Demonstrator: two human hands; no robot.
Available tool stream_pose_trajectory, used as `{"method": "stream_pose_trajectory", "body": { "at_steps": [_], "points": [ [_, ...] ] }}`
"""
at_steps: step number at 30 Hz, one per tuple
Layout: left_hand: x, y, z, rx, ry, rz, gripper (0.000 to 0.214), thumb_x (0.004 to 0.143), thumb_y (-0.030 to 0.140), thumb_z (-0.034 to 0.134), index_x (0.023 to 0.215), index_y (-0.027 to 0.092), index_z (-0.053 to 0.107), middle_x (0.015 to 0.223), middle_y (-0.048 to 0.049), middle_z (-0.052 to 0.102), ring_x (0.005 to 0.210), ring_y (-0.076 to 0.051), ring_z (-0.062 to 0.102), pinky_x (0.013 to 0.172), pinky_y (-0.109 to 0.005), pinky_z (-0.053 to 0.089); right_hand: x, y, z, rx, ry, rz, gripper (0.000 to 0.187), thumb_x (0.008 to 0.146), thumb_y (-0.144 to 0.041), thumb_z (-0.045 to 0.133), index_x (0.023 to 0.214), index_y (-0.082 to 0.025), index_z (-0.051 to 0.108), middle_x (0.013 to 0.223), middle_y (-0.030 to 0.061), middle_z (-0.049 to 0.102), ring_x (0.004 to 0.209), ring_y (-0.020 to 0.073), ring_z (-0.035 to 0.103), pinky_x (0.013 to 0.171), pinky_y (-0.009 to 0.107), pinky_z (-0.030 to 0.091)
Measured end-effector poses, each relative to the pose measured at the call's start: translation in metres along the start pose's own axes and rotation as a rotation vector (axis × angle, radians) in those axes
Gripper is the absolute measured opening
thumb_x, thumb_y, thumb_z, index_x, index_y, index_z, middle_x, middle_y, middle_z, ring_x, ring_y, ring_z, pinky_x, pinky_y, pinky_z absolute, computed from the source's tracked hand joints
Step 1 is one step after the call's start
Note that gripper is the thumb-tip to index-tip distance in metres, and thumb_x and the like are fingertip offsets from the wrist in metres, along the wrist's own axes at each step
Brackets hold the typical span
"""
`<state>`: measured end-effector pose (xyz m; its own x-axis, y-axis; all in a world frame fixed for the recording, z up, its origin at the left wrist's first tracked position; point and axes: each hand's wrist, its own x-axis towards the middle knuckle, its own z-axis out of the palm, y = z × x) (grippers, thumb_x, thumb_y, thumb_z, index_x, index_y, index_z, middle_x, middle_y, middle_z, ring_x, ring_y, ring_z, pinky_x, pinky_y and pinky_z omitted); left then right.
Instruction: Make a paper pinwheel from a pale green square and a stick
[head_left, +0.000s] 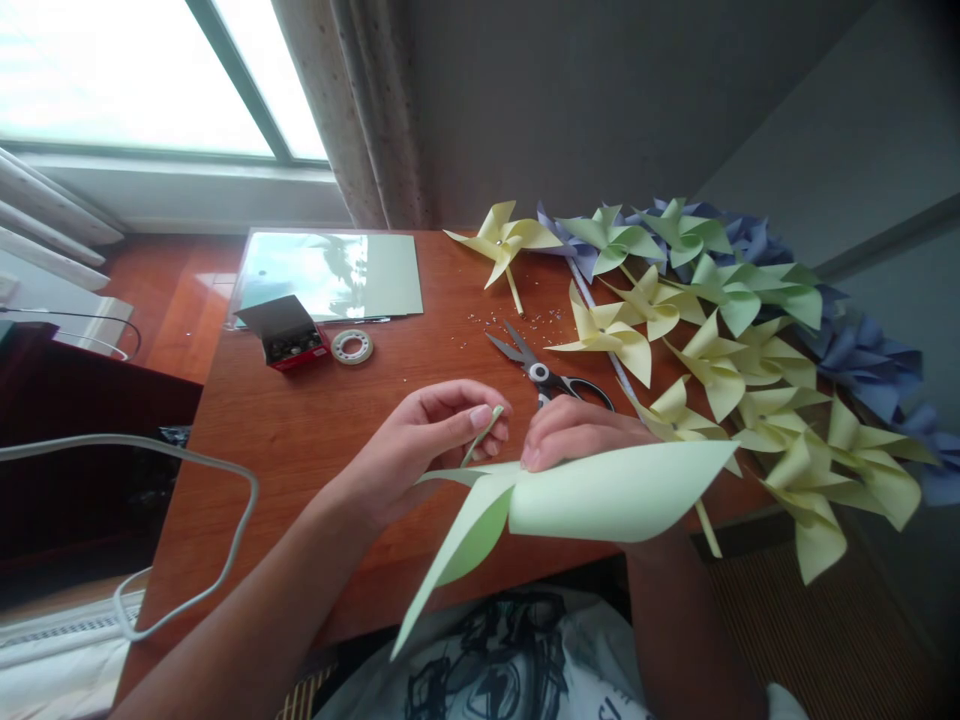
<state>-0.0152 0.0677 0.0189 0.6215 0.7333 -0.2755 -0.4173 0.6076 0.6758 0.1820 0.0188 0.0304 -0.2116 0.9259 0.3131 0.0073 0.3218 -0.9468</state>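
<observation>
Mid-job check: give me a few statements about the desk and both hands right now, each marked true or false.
1. The left hand pinches a thin stick. True.
2. The right hand holds the scissors. False: the scissors lie on the table just beyond it; the right hand grips the pale green paper.
3. The tape roll lies beside the small open box. True.
4. The finished pinwheels are piled on the table's left side. False: they are heaped along its right side.
</observation>
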Motion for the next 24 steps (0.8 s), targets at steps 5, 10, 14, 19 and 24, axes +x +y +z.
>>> {"method": "stream_pose_trajectory", "body": {
  "at_steps": [5, 10, 14, 19, 24],
  "points": [
    [-0.0023, 0.0004, 0.0007, 0.009, -0.046, -0.043, 0.005, 0.082, 0.019, 0.08, 0.084, 0.015, 0.077, 0.073, -0.003, 0.071, 0.063, -0.009, 0.063, 0.059, -0.016, 0.051, 0.003, -0.0045, 0.0003, -0.021, 0.0, -0.043, 0.018, 0.096, -0.042, 0.065, 0.094, -0.032, 0.081, 0.085, 0.0042, 0.073, 0.08, 0.0224, 0.07, 0.076, 0.037, 0.057],
    [-0.002, 0.0011, 0.0004, 0.057, -0.071, -0.035, 0.006, 0.081, 0.022, 0.083, 0.082, 0.016, 0.079, 0.072, -0.0034, 0.074, 0.062, -0.009, 0.064, 0.056, -0.015, 0.049, 0.0035, -0.0045, 0.0005, -0.048, 0.01, -0.048, 0.015, 0.095, -0.039, 0.068, 0.094, -0.031, 0.081, 0.086, 0.0043, 0.071, 0.081, 0.0223, 0.069, 0.077, 0.037, 0.057],
    [-0.0024, 0.001, 0.0006, 0.122, -0.06, -0.018, 0.005, 0.078, 0.02, 0.084, 0.08, 0.018, 0.081, 0.07, -0.002, 0.075, 0.06, -0.009, 0.063, 0.055, -0.015, 0.047, 0.0014, -0.0042, 0.0, -0.063, 0.012, -0.034, 0.017, 0.095, -0.041, 0.067, 0.094, -0.032, 0.081, 0.085, 0.0039, 0.069, 0.081, 0.0216, 0.067, 0.078, 0.037, 0.055],
    [-0.0032, 0.0009, -0.0005, 0.195, -0.069, -0.016, 0.004, 0.077, 0.017, 0.084, 0.081, 0.019, 0.083, 0.074, -0.0019, 0.078, 0.064, -0.009, 0.066, 0.06, -0.014, 0.049, -0.0011, -0.0029, -0.0007, -0.046, -0.003, -0.026, 0.017, 0.095, -0.041, 0.068, 0.094, -0.03, 0.081, 0.084, 0.0036, 0.069, 0.079, 0.0204, 0.066, 0.073, 0.035, 0.054],
    [-0.0023, 0.0048, -0.0019, 0.354, -0.131, 0.076, 0.005, 0.078, 0.017, 0.084, 0.082, 0.018, 0.085, 0.084, -0.0052, 0.078, 0.075, -0.012, 0.069, 0.068, -0.017, 0.053, -0.0022, -0.0043, -0.0039, -0.05, -0.005, -0.034, 0.014, 0.094, -0.035, 0.07, 0.093, -0.027, 0.082, 0.083, 0.0042, 0.069, 0.077, 0.0202, 0.066, 0.07, 0.035, 0.052]
  ]
}}
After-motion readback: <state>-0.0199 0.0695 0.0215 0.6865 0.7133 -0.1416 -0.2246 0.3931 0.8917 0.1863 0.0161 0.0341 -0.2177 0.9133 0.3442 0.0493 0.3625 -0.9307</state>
